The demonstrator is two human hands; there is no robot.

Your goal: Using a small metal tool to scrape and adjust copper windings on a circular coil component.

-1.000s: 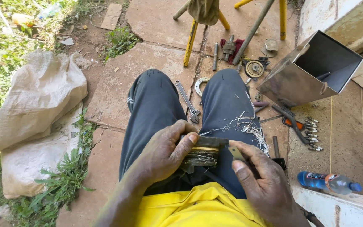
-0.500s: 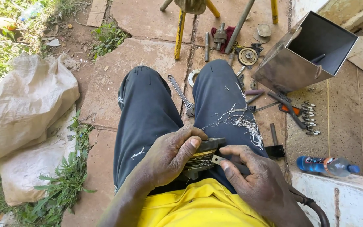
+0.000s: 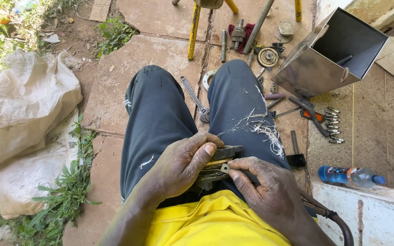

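Hands meet on the lap: left hand [image 3: 183, 164] grips a wire coil [image 3: 211, 169], right hand [image 3: 270, 191] fingers pinch a small metal piece [image 3: 225, 168] against it, near the spanner [image 3: 194, 98]; careful steady prying seems needed.

wound coil [image 3: 213, 169]: mostly hidden under both hands | yellow stand [image 3: 194, 27]: top cut off by edge

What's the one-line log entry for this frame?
left hand: grips wire coil on lap | right hand: pinches small metal piece at coil | nearby: wrench, bottle, metal box
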